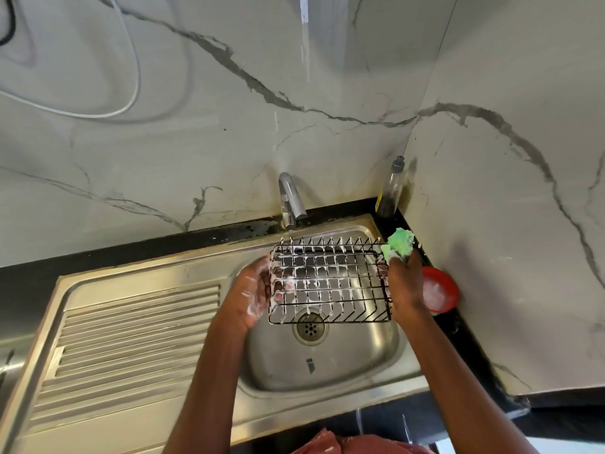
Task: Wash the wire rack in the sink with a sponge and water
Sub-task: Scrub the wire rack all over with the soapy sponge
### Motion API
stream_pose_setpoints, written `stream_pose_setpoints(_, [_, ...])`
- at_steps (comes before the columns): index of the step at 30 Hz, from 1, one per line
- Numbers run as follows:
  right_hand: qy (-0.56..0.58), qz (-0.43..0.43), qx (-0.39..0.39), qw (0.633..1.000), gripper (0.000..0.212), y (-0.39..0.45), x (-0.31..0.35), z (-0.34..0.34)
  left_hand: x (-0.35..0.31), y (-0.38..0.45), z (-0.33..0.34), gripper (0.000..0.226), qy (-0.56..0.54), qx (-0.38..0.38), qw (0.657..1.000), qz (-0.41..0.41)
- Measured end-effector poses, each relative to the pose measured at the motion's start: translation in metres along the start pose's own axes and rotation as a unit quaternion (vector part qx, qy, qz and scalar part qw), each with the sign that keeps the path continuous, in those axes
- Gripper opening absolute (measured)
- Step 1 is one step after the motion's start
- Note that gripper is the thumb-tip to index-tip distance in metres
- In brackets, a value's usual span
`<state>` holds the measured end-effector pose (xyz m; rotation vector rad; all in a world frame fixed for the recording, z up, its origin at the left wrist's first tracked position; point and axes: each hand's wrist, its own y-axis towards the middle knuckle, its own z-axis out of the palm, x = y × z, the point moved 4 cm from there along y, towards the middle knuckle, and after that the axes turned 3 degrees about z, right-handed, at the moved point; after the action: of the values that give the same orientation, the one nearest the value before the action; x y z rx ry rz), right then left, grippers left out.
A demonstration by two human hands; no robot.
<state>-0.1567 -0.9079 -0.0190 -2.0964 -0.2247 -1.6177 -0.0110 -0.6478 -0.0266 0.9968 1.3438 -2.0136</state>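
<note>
A black wire rack (329, 283), streaked with white foam, is held level above the steel sink basin (366, 355). My left hand (252, 294), soapy, grips the rack's left edge. My right hand (404, 286) is at the rack's right edge and holds a green sponge (399, 243), which sticks up above the rack's far right corner. Whether the right hand also grips the rack I cannot tell. The drain (310, 329) shows through the wires.
A chrome tap (291, 199) stands behind the basin with no water running. A dish-soap bottle (391, 188) sits in the back corner. A red bowl of suds (438, 291) rests on the black counter at right. A ribbed drainboard (131, 342) lies left.
</note>
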Motion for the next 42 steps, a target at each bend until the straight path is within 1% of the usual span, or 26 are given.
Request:
stream_pose_setpoints(2, [-0.004, 0.001, 0.014, 1.000, 0.043, 0.000, -0.001, 0.002, 0.000, -0.003, 0.004, 0.034, -0.024, 0.004, 0.999, -0.026])
stream_pose_setpoints(4, [-0.015, -0.001, 0.013, 1.000, 0.040, -0.003, -0.003, 0.004, 0.000, -0.003, 0.009, 0.029, -0.040, -0.050, 0.998, -0.029])
stream_pose_setpoints(5, [-0.043, -0.017, -0.005, 0.999, 0.038, -0.005, -0.004, 0.002, 0.001, -0.001, 0.011, 0.028, -0.052, -0.072, 0.996, -0.022])
stream_pose_setpoints(6, [-0.094, -0.049, -0.038, 0.994, 0.038, -0.007, -0.003, -0.001, 0.002, 0.000, 0.013, 0.028, -0.063, -0.089, 0.994, -0.010])
stream_pose_setpoints(7, [-0.162, -0.095, -0.071, 0.980, 0.038, -0.009, 0.001, -0.006, 0.004, 0.002, 0.012, 0.029, -0.070, -0.100, 0.992, 0.000])
stream_pose_setpoints(8, [-0.228, -0.148, -0.098, 0.957, 0.040, -0.011, 0.003, -0.009, 0.005, 0.003, 0.010, 0.027, -0.076, -0.110, 0.991, 0.006])
stream_pose_setpoints(9, [-0.271, -0.200, -0.108, 0.935, 0.042, -0.014, 0.008, -0.009, 0.005, 0.002, 0.010, 0.023, -0.081, -0.117, 0.990, 0.004])
stream_pose_setpoints(11, [-0.309, -0.269, -0.067, 0.910, 0.049, -0.025, 0.015, 0.000, 0.007, 0.002, 0.011, 0.020, -0.082, -0.129, 0.988, -0.002])
stream_pose_setpoints(15, [-0.366, -0.331, 0.059, 0.868, 0.045, -0.071, 0.027, 0.048, 0.013, 0.002, 0.021, 0.026, -0.083, -0.149, 0.985, 0.000])
stream_pose_setpoints(17, [-0.363, -0.390, 0.130, 0.836, 0.043, -0.103, 0.031, 0.072, 0.014, 0.000, 0.025, 0.029, -0.082, -0.149, 0.985, 0.001])
stream_pose_setpoints(18, [-0.358, -0.426, 0.150, 0.817, 0.044, -0.113, 0.030, 0.078, 0.015, -0.001, 0.025, 0.030, -0.085, -0.147, 0.985, 0.001])
stream_pose_setpoints(19, [-0.350, -0.439, 0.159, 0.812, 0.044, -0.117, 0.030, 0.078, 0.015, -0.002, 0.025, 0.030, -0.086, -0.151, 0.985, -0.004])
stream_pose_setpoints(21, [-0.334, -0.411, 0.135, 0.837, 0.041, -0.097, 0.026, 0.064, 0.013, -0.005, 0.020, 0.031, -0.076, -0.163, 0.984, -0.015])
stream_pose_setpoints(23, [-0.338, -0.351, 0.066, 0.871, 0.034, -0.061, 0.020, 0.038, 0.010, -0.007, 0.013, 0.036, -0.081, -0.168, 0.982, -0.013])
stream_pose_setpoints(25, [-0.374, -0.281, 0.002, 0.884, 0.034, -0.033, 0.015, 0.016, 0.011, -0.006, 0.006, 0.040, -0.080, -0.177, 0.981, -0.019])
stream_pose_setpoints(26, [-0.385, -0.256, -0.015, 0.886, 0.037, -0.029, 0.013, 0.014, 0.011, -0.008, 0.004, 0.041, -0.081, -0.185, 0.979, -0.020])
stream_pose_setpoints(27, [-0.394, -0.242, -0.015, 0.887, 0.041, -0.034, 0.013, 0.019, 0.011, -0.010, 0.005, 0.042, -0.081, -0.191, 0.978, -0.020])
stream_pose_setpoints(28, [-0.398, -0.250, 0.003, 0.883, 0.043, -0.046, 0.013, 0.030, 0.014, -0.009, 0.006, 0.041, -0.086, -0.192, 0.977, -0.020])
stream_pose_setpoints(30, [-0.385, -0.294, 0.073, 0.872, 0.045, -0.082, 0.017, 0.054, 0.018, -0.009, 0.011, 0.038, -0.087, -0.190, 0.978, -0.025])
stream_pose_setpoints(32, [-0.390, -0.342, 0.149, 0.842, 0.045, -0.113, 0.019, 0.072, 0.019, -0.009, 0.015, 0.034, -0.094, -0.180, 0.979, -0.023])
stream_pose_setpoints(33, [-0.392, -0.351, 0.170, 0.833, 0.045, -0.122, 0.020, 0.075, 0.019, -0.008, 0.015, 0.030, -0.105, -0.178, 0.978, -0.019])
stream_pose_setpoints(35, [-0.413, -0.324, 0.192, 0.829, 0.047, -0.127, 0.016, 0.075, 0.019, -0.005, 0.009, 0.025, -0.119, -0.188, 0.975, -0.006])
stream_pose_setpoints(37, [-0.420, -0.310, 0.178, 0.834, 0.050, -0.129, 0.021, 0.076, 0.020, -0.001, 0.005, 0.029, -0.126, -0.185, 0.975, 0.006])
stream_pose_setpoints(39, [-0.411, -0.321, 0.151, 0.840, 0.041, -0.129, 0.028, 0.081, 0.019, -0.001, 0.004, 0.026, -0.120, -0.181, 0.976, 0.006])
stream_pose_setpoints(40, [-0.405, -0.326, 0.138, 0.843, 0.039, -0.127, 0.033, 0.082, 0.018, -0.004, 0.007, 0.022, -0.123, -0.172, 0.977, 0.005])
stream_pose_setpoints(42, [-0.396, -0.326, 0.109, 0.852, 0.040, -0.111, 0.031, 0.075, 0.014, -0.008, 0.009, 0.022, -0.120, -0.164, 0.979, 0.006])
